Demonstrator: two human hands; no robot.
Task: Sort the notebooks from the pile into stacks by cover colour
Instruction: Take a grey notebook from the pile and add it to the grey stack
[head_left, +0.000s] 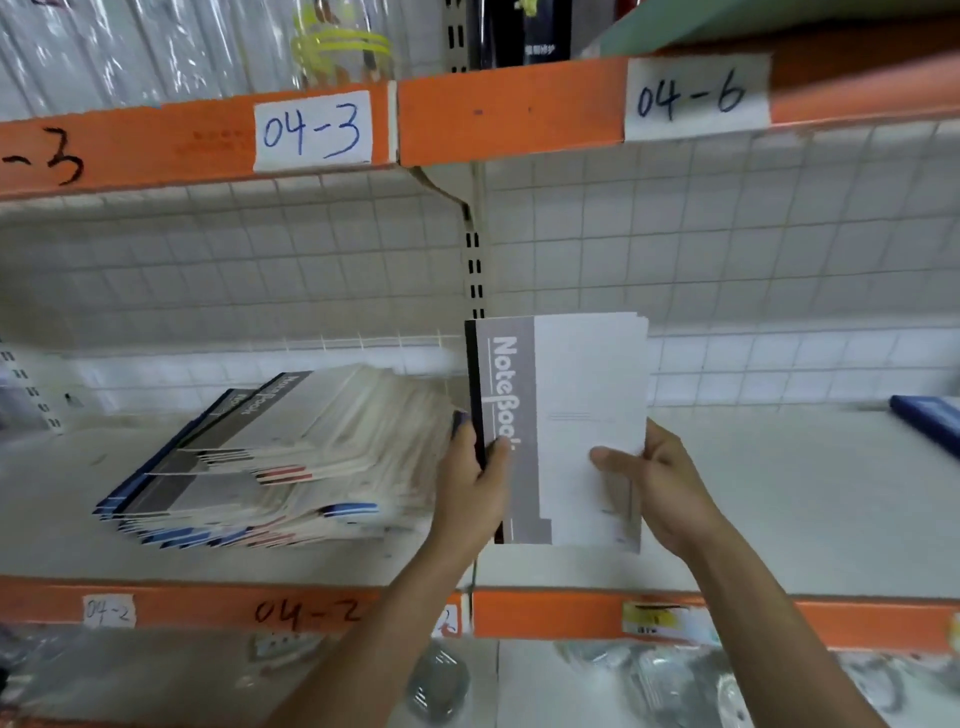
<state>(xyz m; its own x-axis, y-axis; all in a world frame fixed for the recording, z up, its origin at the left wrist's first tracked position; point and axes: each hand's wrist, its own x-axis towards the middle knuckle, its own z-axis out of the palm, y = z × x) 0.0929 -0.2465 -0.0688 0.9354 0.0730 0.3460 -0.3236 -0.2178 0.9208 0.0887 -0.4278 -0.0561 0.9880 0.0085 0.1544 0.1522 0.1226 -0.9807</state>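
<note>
Above a white shelf board edged in orange, left hand and right hand clamp an upright grey-and-white paper notebook, a slumped notebook pile beside the left fingers.

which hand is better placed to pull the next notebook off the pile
Left, probably. The left hand grips the grey notebook by its spine right beside the pile, which lies to its left. The right hand holds the opposite edge and would have to cross the notebook.
</note>
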